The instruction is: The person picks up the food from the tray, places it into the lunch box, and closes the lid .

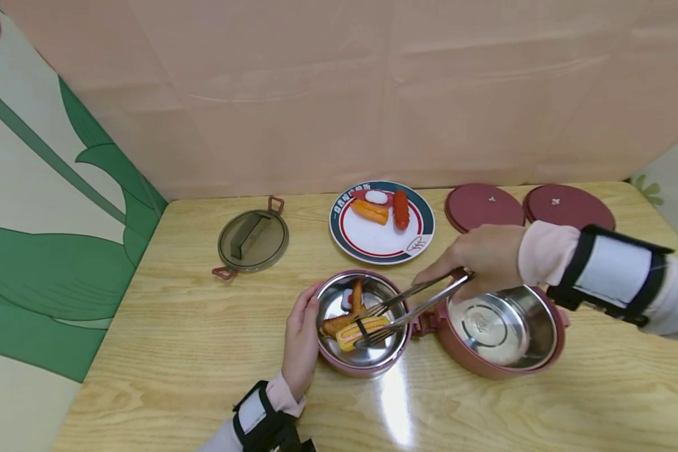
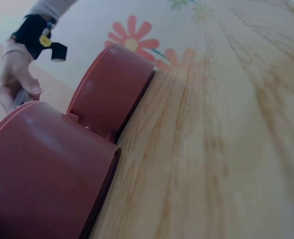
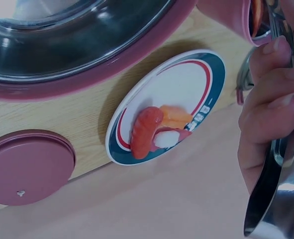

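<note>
A pink lunch box has two round steel-lined bowls joined by a hinge. My left hand [image 1: 301,336] holds the left bowl [image 1: 355,370] by its outer left side, thumb near the rim. My right hand [image 1: 488,257] grips metal tongs [image 1: 437,300] above the right bowl [image 1: 480,364]. In the left bowl, the tong tips lie around a yellow toy hot dog [image 1: 361,333] with a dark band. A brown drumstick-like piece [image 1: 334,324] and an orange, tapered piece [image 1: 358,294] lie beside it. The right bowl shows bare steel inside.
Behind the bowls stands a blue-rimmed plate [image 1: 381,248] with a red sausage [image 1: 400,210], an orange piece [image 1: 370,212] and a pink-and-white piece [image 1: 376,197]. A clear lid [image 1: 257,251] lies left; two dark red lids [image 1: 483,210] lie at the back right.
</note>
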Available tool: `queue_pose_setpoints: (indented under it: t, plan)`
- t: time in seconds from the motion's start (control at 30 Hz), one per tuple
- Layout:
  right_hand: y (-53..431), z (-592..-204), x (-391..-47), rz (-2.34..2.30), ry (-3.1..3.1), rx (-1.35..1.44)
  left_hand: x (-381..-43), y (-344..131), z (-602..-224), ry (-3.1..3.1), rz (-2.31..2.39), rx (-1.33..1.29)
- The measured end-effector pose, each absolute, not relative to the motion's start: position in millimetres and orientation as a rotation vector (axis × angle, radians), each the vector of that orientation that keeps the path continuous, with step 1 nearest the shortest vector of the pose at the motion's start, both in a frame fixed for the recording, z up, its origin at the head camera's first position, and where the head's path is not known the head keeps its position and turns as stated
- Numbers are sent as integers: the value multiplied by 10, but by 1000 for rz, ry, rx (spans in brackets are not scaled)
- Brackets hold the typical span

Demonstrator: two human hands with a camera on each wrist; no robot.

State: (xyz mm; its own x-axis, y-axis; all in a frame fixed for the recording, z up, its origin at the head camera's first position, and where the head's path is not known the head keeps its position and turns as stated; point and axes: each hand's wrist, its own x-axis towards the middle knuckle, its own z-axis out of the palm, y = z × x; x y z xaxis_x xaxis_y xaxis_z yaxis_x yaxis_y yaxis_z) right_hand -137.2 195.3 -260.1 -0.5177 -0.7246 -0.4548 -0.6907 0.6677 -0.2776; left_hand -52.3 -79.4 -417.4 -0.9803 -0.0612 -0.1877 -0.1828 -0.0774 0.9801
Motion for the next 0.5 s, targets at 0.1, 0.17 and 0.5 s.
queue_pose_setpoints:
  t: [0.1,0.17,0.5]
  plan:
    - [1945,-2610,-1355,-60,2348,-1112,-523,-795,-4177,2076,2226,-279]
    - [1943,-2614,-1351,-40,2355,-1133,-524,-796,-4177,2077,2221,-279]
    - [1901,-2649,-1344,90,2386,-1228,-523,-795,-4173,2073,2232,-266]
